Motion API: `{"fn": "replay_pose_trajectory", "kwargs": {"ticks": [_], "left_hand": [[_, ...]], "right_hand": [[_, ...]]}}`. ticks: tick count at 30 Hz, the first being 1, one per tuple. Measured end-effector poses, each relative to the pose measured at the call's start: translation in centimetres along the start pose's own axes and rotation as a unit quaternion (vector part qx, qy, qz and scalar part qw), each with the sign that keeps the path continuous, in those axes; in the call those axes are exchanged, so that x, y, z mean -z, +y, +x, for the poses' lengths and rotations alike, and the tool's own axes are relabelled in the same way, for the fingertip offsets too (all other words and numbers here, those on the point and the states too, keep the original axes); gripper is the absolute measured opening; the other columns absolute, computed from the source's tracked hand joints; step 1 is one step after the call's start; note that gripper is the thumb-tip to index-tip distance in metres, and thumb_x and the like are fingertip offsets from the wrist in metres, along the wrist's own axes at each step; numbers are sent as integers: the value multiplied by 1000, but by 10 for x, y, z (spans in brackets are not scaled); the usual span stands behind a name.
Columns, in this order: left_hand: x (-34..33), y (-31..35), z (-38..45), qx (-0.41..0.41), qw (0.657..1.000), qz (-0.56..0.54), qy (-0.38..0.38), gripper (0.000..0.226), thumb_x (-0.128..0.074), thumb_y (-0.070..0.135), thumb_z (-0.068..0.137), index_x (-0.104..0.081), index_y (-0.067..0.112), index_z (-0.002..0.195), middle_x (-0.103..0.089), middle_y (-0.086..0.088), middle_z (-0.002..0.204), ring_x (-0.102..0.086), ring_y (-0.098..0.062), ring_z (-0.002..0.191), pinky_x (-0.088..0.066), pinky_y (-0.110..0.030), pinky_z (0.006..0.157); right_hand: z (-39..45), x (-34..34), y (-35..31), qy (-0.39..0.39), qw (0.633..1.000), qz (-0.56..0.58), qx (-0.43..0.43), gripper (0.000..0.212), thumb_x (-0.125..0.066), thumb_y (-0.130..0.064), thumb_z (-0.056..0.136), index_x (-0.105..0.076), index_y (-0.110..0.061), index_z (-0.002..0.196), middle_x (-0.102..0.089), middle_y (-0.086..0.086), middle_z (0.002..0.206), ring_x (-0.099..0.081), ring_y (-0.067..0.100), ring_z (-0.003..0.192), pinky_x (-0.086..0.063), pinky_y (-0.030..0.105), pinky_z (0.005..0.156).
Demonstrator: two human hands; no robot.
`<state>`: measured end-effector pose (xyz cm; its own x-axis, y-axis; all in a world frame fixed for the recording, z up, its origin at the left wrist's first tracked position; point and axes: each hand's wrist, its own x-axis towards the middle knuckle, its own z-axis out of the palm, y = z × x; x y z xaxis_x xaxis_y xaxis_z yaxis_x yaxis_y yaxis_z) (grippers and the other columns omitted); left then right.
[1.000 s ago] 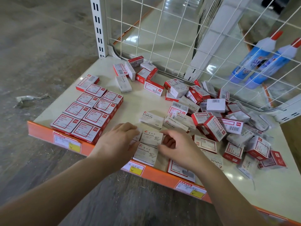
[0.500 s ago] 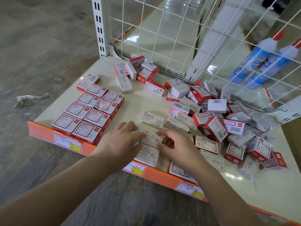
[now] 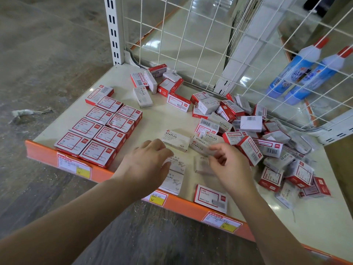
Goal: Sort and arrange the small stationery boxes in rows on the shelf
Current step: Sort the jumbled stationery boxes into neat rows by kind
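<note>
Shelf point(image 3: 168, 119): boxes point(image 3: 174, 175) under left hand point(image 3: 147, 165)

Left hand point(image 3: 147, 165) lies palm-down; right hand point(image 3: 229, 165) hovers, fingers curled.

Shop: shelf point(image 3: 172, 119) with price labels point(image 3: 73, 166), wire-mesh backing point(image 3: 191, 44).

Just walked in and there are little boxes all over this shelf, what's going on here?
A person is sorting small stationery boxes on a shelf. Red-and-white paper clip boxes already lie in neat rows at the front left corner. The left hand rests on white paper clip boxes near the front edge, while the right hand hovers over a blurred white box beside them. A jumbled pile of boxes on the right remains unsorted.
</note>
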<state>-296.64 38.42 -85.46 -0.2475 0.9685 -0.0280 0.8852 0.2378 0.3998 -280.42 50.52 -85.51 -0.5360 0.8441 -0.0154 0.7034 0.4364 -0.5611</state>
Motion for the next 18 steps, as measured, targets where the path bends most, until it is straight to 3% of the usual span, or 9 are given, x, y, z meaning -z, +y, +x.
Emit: {"fn": "replay_pose_trajectory", "kwargs": {"ticks": [6,13,18], "left_hand": [[-4,12,7,-40,999,-6,0,34,-34,28,97,-52,28,126,-48,10,126,-41,-10,117,-37,-24,94],[-7,18,10,-42,999,5,-18,33,-34,27,98,-53,27,124,-49,8,122,-42,-12,114,-39,-23,88],[-6,24,11,-23,1000,-21,4,36,-37,28,97,-46,30,131,-46,11,131,-40,-10,119,-33,-20,91]], "right_hand": [[7,3,13,8,998,-56,-11,30,-60,-21,89,-54,-23,118,-49,-12,101,-46,4,88,-31,7,61],[17,1,14,4,999,-42,-15,18,-60,-20,89,-60,-20,107,-57,-4,102,-55,12,93,-40,22,75],[16,7,6,32,999,-1,-16,14,-60,-18,89,-59,-16,103,-57,-6,96,-54,10,88,-37,12,65]]}}
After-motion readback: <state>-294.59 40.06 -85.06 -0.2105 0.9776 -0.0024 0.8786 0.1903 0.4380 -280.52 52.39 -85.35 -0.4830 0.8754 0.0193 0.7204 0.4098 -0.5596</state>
